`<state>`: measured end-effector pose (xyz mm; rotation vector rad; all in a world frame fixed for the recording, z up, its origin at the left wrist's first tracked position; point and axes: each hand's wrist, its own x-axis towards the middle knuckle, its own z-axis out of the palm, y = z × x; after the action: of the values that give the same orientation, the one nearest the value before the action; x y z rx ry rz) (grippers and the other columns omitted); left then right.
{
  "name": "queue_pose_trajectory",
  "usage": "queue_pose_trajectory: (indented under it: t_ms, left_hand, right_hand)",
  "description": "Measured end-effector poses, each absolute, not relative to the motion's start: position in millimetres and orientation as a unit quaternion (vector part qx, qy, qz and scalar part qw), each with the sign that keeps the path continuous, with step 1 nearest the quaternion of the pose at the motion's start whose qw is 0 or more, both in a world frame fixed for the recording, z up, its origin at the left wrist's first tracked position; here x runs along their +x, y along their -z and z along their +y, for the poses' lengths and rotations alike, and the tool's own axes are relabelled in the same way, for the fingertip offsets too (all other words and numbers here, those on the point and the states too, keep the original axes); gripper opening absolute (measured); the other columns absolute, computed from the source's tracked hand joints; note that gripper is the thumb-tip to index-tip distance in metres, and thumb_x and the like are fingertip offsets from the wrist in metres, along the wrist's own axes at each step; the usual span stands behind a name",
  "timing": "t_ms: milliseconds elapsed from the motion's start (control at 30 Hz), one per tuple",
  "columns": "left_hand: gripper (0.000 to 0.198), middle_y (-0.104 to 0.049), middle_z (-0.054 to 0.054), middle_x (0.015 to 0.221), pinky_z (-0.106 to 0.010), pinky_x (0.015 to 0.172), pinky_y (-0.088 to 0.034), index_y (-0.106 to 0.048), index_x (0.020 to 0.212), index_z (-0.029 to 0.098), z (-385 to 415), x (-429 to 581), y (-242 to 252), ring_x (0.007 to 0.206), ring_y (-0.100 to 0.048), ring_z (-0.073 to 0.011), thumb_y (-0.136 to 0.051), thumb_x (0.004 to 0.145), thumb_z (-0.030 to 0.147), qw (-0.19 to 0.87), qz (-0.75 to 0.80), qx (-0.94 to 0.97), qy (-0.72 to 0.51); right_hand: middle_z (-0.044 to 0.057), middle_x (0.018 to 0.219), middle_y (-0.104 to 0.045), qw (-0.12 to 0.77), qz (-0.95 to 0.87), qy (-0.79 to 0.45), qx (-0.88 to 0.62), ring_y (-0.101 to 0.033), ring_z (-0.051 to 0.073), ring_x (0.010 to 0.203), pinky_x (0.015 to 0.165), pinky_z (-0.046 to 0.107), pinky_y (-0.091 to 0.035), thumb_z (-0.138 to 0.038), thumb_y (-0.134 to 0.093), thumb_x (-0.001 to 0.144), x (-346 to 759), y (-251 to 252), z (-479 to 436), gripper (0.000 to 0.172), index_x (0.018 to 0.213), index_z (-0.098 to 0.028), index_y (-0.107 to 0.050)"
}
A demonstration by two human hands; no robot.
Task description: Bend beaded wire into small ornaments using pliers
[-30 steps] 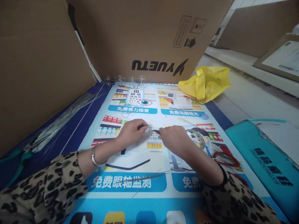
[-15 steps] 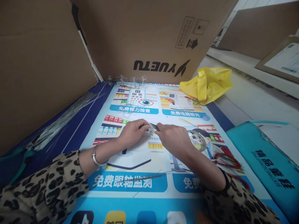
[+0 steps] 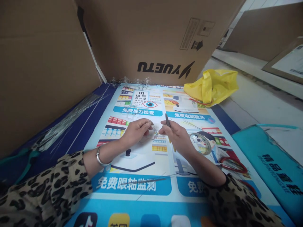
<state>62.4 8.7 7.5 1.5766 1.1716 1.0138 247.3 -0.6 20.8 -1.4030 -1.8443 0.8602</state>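
My left hand (image 3: 138,130) is closed, thumb and forefinger pinching a small twisted wire piece with clear beads (image 3: 156,135). The piece sits between both hands above the printed poster. In my right hand (image 3: 178,138) is a pair of pliers (image 3: 167,120), dark jaws pointing up and away, a bit of yellow handle showing below the palm. The right thumb and fingertips are close by the beaded wire; whether they touch it I cannot tell. Another beaded wire piece (image 3: 132,109) lies on the poster beyond my left hand.
Several finished-looking wire pieces (image 3: 130,81) lie along the cardboard box (image 3: 113,37). A bundle of straight wires (image 3: 68,118) and a teal-handled tool (image 3: 30,156) are at left. At right are a tape roll (image 3: 209,147), red handles (image 3: 233,164), a yellow bag (image 3: 213,86) and a teal box (image 3: 265,151).
The plier jaws were at the wire by my left fingertips. Now they are turned upward, and the right hand has drawn slightly right. The view has shifted a little.
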Motion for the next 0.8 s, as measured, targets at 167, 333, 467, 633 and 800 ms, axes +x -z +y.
queue_pose_trajectory:
  t_ms: [167, 333, 467, 633, 800]
  left_hand:
    - [0.020, -0.062, -0.001, 0.075, -0.020, 0.053, -0.044, -0.059, 0.089, 0.018, 9.5, 62.8, -5.5, 0.054, -0.053, -0.0078, -0.047, 0.082, 0.033, 0.477, 0.464, 0.613, -0.425]
    - [0.021, -0.061, 0.000, 0.071, -0.017, 0.045, -0.043, -0.060, 0.094, 0.018, 9.0, 62.2, -6.6, 0.047, -0.052, -0.0056, -0.050, 0.082, 0.032, 0.517, 0.441, 0.599, -0.423]
    - [0.024, -0.057, 0.003, 0.058, -0.017, 0.037, -0.034, -0.061, 0.093, 0.018, 7.5, 61.7, -9.7, 0.038, -0.044, -0.0044, -0.051, 0.082, 0.037, 0.539, 0.445, 0.586, -0.410]
    - [0.023, -0.052, 0.005, 0.050, -0.016, 0.036, -0.028, -0.058, 0.076, 0.017, 7.6, 61.1, -12.2, 0.036, -0.037, -0.0034, -0.052, 0.081, 0.039, 0.549, 0.455, 0.558, -0.423]
    - [0.029, -0.052, 0.004, 0.054, -0.016, 0.038, -0.030, -0.051, 0.070, 0.016, 9.6, 59.9, -11.7, 0.039, -0.041, -0.0037, -0.048, 0.083, 0.041, 0.562, 0.434, 0.547, -0.443]
  right_hand:
    - [-0.002, 0.072, -0.060, 0.319, -0.679, -0.339, -0.568, -0.055, 0.012, 0.066, 0.060, 0.023, -0.043, -0.038, -0.046, 0.079, 248.1, -18.3, -3.8, 0.024, 0.087, -0.020, -0.058]
    - [-0.001, 0.073, -0.061, 0.309, -0.690, -0.341, -0.560, -0.055, 0.013, 0.067, 0.063, 0.024, -0.043, -0.041, -0.044, 0.082, 249.8, -17.0, -13.7, 0.026, 0.087, -0.020, -0.058]
    - [0.001, 0.075, -0.063, 0.341, -0.675, -0.356, -0.549, -0.059, 0.013, 0.072, 0.069, 0.025, -0.045, -0.045, -0.038, 0.085, 250.1, -14.5, -16.4, 0.034, 0.094, -0.018, -0.055]
    - [0.003, 0.085, -0.063, 0.302, -0.752, -0.266, -0.522, -0.058, 0.013, 0.079, 0.073, 0.025, -0.045, -0.038, -0.048, 0.083, 246.9, -7.9, -20.4, 0.028, 0.101, -0.019, -0.055]
    - [0.007, 0.096, -0.060, 0.284, -0.831, -0.174, -0.446, -0.054, 0.015, 0.093, 0.083, 0.027, -0.043, -0.033, -0.046, 0.086, 246.5, 1.6, -20.8, 0.025, 0.103, -0.017, -0.056]
